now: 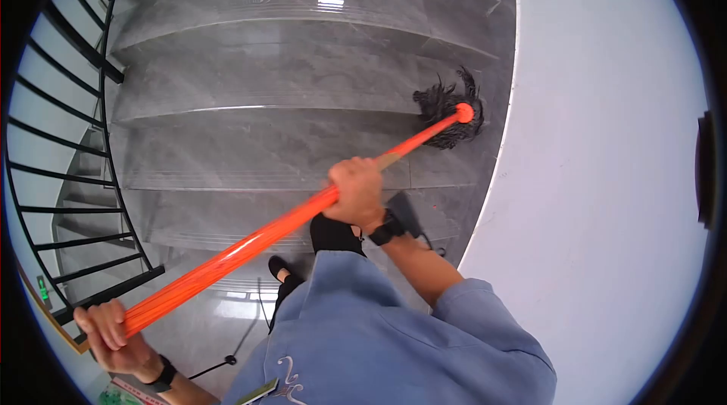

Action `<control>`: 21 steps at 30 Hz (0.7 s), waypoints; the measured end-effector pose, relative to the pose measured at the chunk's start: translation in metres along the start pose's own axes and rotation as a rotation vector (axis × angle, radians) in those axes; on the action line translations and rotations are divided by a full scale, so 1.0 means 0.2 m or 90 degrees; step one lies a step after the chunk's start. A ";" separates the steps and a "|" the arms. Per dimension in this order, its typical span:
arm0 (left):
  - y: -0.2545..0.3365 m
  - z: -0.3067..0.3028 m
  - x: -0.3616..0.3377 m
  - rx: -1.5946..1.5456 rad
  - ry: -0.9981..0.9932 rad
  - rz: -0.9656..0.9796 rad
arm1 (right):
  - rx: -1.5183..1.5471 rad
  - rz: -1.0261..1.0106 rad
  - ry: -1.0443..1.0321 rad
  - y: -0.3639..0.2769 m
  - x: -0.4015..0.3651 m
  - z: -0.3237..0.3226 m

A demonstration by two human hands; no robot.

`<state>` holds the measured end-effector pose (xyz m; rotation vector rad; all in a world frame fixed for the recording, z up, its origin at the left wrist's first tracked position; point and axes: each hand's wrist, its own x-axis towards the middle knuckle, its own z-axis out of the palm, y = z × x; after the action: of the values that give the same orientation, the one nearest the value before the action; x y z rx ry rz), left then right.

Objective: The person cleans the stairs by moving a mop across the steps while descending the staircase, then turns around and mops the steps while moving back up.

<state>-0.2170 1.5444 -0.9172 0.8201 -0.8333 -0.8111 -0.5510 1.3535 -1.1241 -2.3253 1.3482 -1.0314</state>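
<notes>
A mop with a long orange handle [250, 242] runs from lower left to upper right. Its black string head [443, 106] rests on a grey stair tread near the white wall. My right hand [356, 193] grips the handle about midway, a black watch on its wrist. My left hand [110, 329] grips the handle's lower end at the bottom left, also with a black wristband. My blue shirt fills the bottom centre.
Grey stone stairs [265, 64] rise ahead, shiny with reflections. A black metal railing [83, 49] runs along the left side. A white wall [598, 140] borders the right. My black shoe [279, 265] stands on a lower step, with a thin black cord beside it.
</notes>
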 end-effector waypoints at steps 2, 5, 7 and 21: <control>-0.03 0.00 -0.01 0.011 0.061 0.025 | 0.071 -0.030 -0.027 0.04 0.11 0.21; 0.23 -0.10 -0.16 0.058 0.106 0.074 | 0.236 -0.127 -0.079 -0.12 0.24 0.34; 0.28 0.07 -0.16 0.062 0.171 0.171 | 0.308 -0.166 -0.100 -0.21 0.35 0.45; -0.12 1.41 -1.21 0.419 0.268 0.605 | 0.624 -0.661 -0.147 -0.49 0.37 0.51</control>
<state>-0.5699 1.6588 -0.8895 0.9734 -0.9753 0.4955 -0.3937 1.3312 -1.1118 -2.0836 -0.5358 -1.1779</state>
